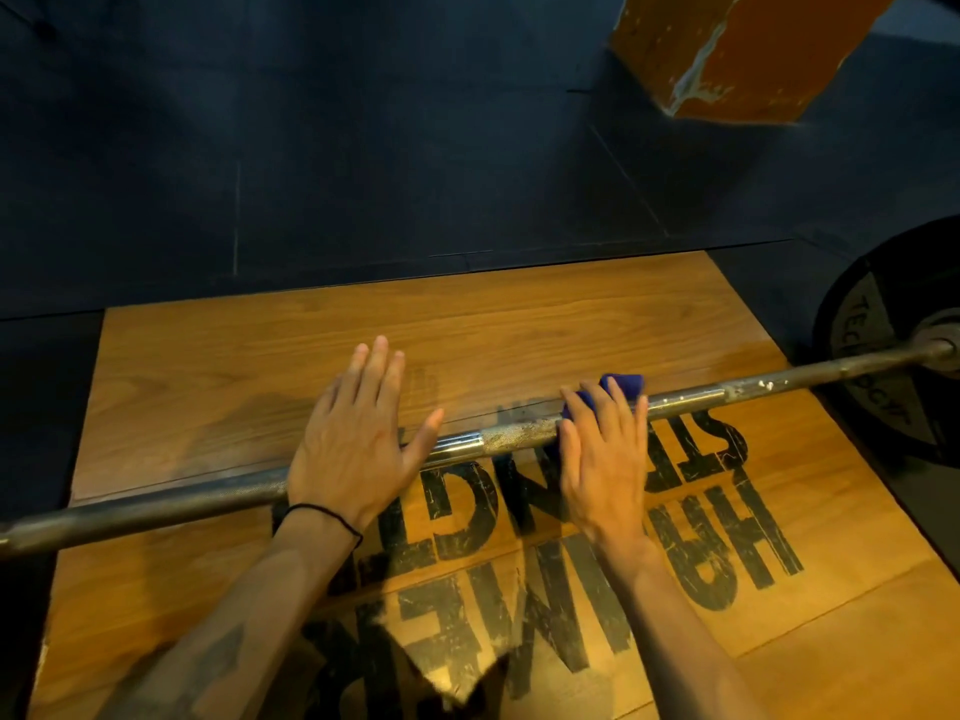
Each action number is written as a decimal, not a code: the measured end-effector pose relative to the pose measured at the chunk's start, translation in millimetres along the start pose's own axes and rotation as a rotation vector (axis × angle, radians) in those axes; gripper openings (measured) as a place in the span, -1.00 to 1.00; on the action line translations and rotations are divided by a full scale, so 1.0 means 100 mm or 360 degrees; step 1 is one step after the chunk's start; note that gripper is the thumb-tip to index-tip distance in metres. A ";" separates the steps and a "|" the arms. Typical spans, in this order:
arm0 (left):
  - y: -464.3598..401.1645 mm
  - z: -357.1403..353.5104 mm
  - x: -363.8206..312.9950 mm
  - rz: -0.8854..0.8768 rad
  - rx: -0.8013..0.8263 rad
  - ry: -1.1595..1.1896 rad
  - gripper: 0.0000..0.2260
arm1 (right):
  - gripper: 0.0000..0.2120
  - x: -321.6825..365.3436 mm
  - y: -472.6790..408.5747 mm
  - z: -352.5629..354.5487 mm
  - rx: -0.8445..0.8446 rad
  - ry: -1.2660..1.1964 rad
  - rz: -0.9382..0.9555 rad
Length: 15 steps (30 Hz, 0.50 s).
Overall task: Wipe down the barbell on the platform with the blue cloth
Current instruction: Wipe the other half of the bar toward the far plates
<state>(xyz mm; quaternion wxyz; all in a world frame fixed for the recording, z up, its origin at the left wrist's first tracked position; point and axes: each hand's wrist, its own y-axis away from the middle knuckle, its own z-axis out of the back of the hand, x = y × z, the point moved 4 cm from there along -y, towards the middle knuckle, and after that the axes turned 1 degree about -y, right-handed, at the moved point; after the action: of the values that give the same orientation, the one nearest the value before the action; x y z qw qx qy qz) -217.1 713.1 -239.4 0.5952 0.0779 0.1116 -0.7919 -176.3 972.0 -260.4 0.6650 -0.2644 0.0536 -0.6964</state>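
Note:
A long steel barbell lies across the wooden platform, running from the lower left up to the right. White dust speckles its knurled middle and a stretch further right. My left hand rests flat on the bar with straight fingers. My right hand presses the blue cloth onto the bar with straight fingers. Most of the cloth is hidden under that hand; only its far edge shows.
A black weight plate sits on the bar's right end, off the platform. An orange wooden box stands on the dark rubber floor at the far right. Black stencilled lettering covers the near half of the platform.

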 end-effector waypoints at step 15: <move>0.01 0.01 -0.02 -0.0020 0.0014 0.0010 -0.26 | -0.47 0.08 0.08 -0.03 0.0051 0.0037 0.0118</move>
<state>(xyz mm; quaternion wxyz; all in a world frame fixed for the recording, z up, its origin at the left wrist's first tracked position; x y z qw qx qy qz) -215.5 714.0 -238.1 0.5895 0.0822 0.1106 -0.7960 -169.9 963.1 -264.0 0.6938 -0.2435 0.0600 -0.6751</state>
